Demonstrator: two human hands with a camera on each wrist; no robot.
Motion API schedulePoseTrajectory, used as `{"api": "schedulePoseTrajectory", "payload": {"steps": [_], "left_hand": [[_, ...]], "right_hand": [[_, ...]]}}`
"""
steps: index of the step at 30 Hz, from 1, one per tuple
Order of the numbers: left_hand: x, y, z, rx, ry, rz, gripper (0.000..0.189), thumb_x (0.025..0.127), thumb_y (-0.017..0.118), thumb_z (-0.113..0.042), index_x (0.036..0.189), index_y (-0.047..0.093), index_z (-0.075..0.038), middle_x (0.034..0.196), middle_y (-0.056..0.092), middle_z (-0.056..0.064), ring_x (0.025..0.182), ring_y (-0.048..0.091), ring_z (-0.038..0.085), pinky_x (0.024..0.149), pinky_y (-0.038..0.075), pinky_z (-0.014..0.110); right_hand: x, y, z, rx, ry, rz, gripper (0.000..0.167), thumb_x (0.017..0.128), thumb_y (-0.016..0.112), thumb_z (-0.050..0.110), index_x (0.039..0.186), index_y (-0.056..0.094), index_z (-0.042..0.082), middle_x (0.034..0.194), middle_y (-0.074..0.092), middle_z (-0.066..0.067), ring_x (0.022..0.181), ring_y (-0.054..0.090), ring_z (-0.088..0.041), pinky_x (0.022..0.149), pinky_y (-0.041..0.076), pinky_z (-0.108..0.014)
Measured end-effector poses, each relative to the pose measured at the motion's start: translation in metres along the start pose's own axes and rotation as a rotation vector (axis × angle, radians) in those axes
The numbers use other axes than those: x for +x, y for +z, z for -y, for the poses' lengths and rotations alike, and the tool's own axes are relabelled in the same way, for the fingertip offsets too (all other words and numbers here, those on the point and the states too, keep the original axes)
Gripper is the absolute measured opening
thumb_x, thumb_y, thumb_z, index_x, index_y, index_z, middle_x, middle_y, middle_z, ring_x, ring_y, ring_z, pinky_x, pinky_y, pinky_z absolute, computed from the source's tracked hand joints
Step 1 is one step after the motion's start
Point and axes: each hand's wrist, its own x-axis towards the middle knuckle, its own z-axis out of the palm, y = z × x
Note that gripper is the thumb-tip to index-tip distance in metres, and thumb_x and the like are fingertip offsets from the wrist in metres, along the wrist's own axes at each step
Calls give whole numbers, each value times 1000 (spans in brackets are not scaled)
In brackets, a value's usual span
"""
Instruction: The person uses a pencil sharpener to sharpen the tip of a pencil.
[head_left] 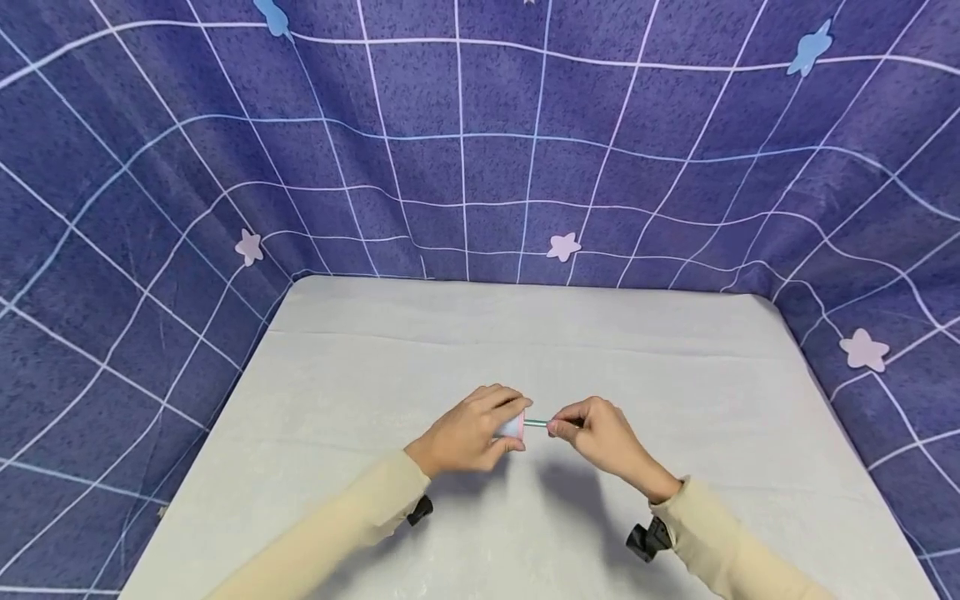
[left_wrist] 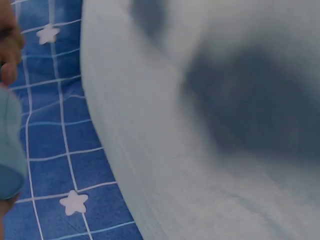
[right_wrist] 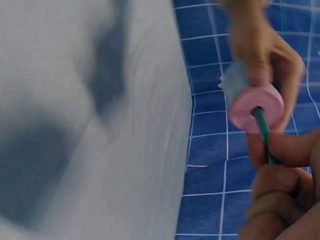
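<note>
My left hand [head_left: 474,429] grips a light blue pencil sharpener [head_left: 511,427] with a round pink end, thumb on one side and fingers on the other. A green pencil [right_wrist: 261,126] enters the hole in the middle of that pink end [right_wrist: 242,113]. Close by, my right hand [head_left: 602,435] pinches the pencil between thumb and fingertips, leaving a short length bare between the two hands. The pencil's tip is hidden inside the sharpener. At the left edge of the left wrist view, only part of the blue sharpener body [left_wrist: 11,137] shows.
A table under a white cloth [head_left: 360,375] lies below both hands, which cast shadows on it. Dark blue curtains [head_left: 420,167] with grid lines and stars surround its back and sides. Small black devices [head_left: 647,540] sit at both wrists.
</note>
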Motion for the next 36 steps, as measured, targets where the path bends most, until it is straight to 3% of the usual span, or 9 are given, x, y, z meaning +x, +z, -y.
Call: {"api": "schedulePoseTrajectory", "payload": {"steps": [3,7,11,16,19,24,28,32,36], "left_hand": [[-5,6,0,106,77,-58,47,81,74,-31,115,62,0,109,63,7,99,60,18,85,49,29],[-5,5,1,130,79,-49,47,82,73,-32,116,62,-1,109,63,6,99,60,17,86,49,29],[1,-4,4,80,9,-6,47,83,72,-32,117,63,0,109,64,9,102,61,19,92,49,31],[9,-15,9,-103,-129,45,45,84,71,-28,119,63,-1,108,66,8,98,62,17,89,52,29],[13,-22,10,-235,-210,83,42,84,72,-24,118,64,-1,103,67,6,90,62,13,81,52,26],[19,-31,9,-413,-339,159,37,84,72,-19,117,66,-3,99,69,5,88,61,11,81,51,25],[19,-33,8,-516,-380,165,33,85,71,-16,115,67,-3,99,71,6,93,63,12,86,50,27],[16,-28,6,-479,-326,115,34,83,72,-14,114,67,-2,99,69,7,86,62,13,77,51,25],[8,-15,3,-232,-145,48,41,82,73,-22,116,64,0,105,66,9,93,61,17,83,52,26]], "right_hand": [[4,-2,-1,65,122,106,15,89,64,12,81,75,7,57,51,6,51,31,-6,51,28,-20],[5,-1,-5,27,43,116,13,89,64,13,82,74,9,55,44,8,49,31,-3,48,28,-19],[2,3,-11,-120,-162,-25,4,86,69,14,90,68,14,62,51,10,51,39,0,47,34,-19],[2,9,-19,-428,-473,-293,24,78,76,12,99,63,14,83,65,6,70,57,-7,63,44,-25],[4,9,-22,-550,-625,-373,17,87,67,15,103,63,10,91,66,2,78,62,-14,71,44,-31],[9,7,-23,-593,-807,-443,27,101,45,24,100,65,6,88,62,0,72,59,-15,63,42,-26],[13,8,-20,-599,-908,-517,25,101,46,20,94,66,6,77,57,2,59,50,-11,51,38,-20],[13,8,-15,-626,-876,-474,28,101,45,22,88,66,8,69,53,3,51,43,-6,43,35,-16],[10,3,-9,-403,-591,-155,19,95,57,18,85,70,10,62,51,9,47,34,3,42,30,-13]]}}
